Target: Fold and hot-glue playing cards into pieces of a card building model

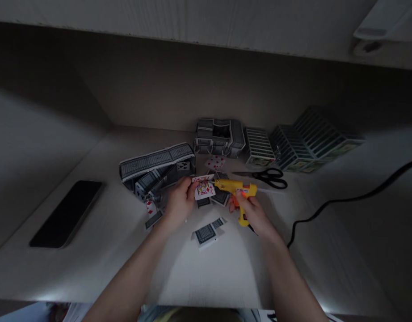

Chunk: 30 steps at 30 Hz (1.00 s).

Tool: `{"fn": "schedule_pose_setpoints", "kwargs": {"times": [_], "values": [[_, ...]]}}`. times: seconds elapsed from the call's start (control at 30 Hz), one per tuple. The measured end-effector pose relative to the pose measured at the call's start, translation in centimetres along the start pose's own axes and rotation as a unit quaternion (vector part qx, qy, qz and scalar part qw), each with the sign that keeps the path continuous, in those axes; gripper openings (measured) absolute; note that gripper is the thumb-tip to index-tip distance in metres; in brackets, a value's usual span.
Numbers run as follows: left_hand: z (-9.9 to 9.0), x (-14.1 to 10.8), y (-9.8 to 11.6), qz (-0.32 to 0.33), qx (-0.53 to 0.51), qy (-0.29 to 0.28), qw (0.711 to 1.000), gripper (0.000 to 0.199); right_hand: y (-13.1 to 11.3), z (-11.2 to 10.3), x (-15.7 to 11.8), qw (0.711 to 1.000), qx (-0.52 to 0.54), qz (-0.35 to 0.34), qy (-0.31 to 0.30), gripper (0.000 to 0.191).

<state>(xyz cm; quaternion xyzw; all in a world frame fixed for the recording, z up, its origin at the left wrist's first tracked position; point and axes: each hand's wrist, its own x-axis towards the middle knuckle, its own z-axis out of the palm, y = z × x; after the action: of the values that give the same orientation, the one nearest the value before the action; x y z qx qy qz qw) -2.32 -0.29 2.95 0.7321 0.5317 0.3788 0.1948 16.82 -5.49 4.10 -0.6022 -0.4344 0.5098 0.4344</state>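
Head view gives me both hands meeting over the middle of the bench [233, 277]. I see the left hand [179, 200] holding a court card [204, 191] in a narrow pinch at its left edge, the picture side facing up toward me. From the other side, the right hand [255, 215] is wrapped around the handle of a yellow glue gun [237, 186], its nozzle pointing left at the card's upper right corner; I cannot tell whether the tip touches it.

Nearer to me, a folded piece of cards [205, 234] lies back pattern up on the bench. Just beyond the left hand I have a long card structure [157, 161], and farther back a boxy card structure [238, 139] beside a striped card block [260, 142]. Black scissors [274, 177] lie just behind the glue gun. Well apart at left rests a dark phone [65, 214]; a black cable [343, 200] curves along the right.
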Motion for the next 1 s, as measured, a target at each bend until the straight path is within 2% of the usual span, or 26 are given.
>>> {"fn": "schedule_pose_setpoints", "kwargs": {"times": [0.27,0.63,0.83,1.0], "values": [[-0.17,0.00,0.10,-0.005,-0.005,-0.002,1.000,0.020,0.49,-0.15,0.12,1.000,-0.013,0.004,0.012,0.051],[-0.24,0.03,-0.05,-0.011,-0.007,0.004,1.000,0.020,0.97,-0.21,0.34,1.000,0.021,0.003,0.018,0.050],[-0.32,0.06,-0.18,-0.009,-0.004,0.006,1.000,0.018,0.82,-0.07,0.52,0.993,0.104,0.044,-0.027,0.057],[-0.38,0.07,-0.10,-0.016,-0.015,0.001,1.000,0.017,0.45,0.04,0.52,0.991,0.120,0.057,-0.033,0.056]]}}
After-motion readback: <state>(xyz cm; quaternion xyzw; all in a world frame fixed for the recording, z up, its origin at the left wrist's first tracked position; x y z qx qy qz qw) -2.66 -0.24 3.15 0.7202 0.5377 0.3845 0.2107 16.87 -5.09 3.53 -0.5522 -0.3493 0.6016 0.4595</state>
